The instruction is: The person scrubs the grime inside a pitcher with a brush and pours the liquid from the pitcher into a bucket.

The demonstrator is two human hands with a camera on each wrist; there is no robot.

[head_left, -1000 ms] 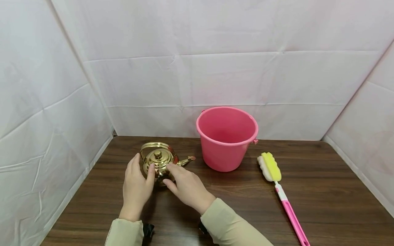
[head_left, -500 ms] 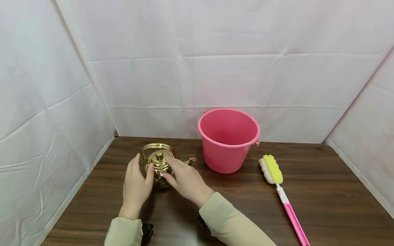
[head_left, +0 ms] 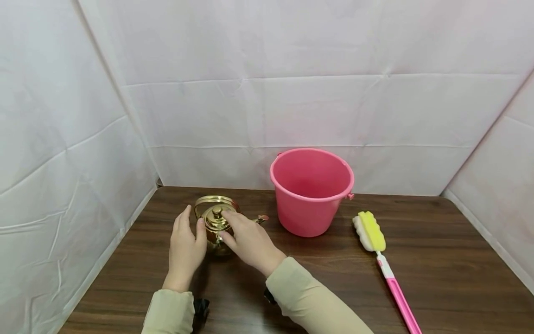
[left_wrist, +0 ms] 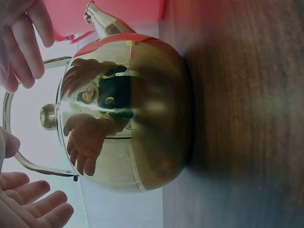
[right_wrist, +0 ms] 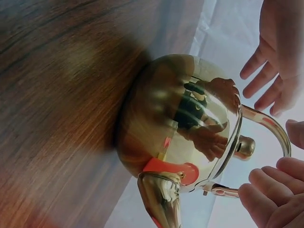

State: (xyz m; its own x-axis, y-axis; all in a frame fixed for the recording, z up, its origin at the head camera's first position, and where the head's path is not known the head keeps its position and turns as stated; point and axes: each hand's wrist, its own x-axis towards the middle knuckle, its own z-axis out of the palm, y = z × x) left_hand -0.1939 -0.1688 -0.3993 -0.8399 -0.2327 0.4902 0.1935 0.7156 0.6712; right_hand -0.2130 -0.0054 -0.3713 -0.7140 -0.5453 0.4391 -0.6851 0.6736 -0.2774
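Note:
A shiny brass-coloured kettle [head_left: 213, 223] stands upright on the table, its spout toward the right and its arched handle raised over a knobbed lid. On its left side is my left hand [head_left: 187, 250], fingers extended and thumb apart. My right hand [head_left: 252, 241] reaches across its front right, covering part of the body and spout in the head view. Both wrist views show the kettle body [left_wrist: 128, 118] with a gap between it and the fingers of each hand, near handle height. The lid knob [right_wrist: 244, 148] has no fingers on it.
A pink bucket [head_left: 312, 218] stands behind and right of the kettle. Further right lies a sponge brush [head_left: 371, 232] with a yellow and white head and a pink handle [head_left: 401, 301]. White cloth walls [head_left: 308, 111] enclose the dark wooden table [head_left: 442, 260].
My right hand has shifted slightly left over the kettle, hiding more of its lid and spout. My left hand has drawn slightly away. The view has shifted a little; kettle, bucket and brush stay put.

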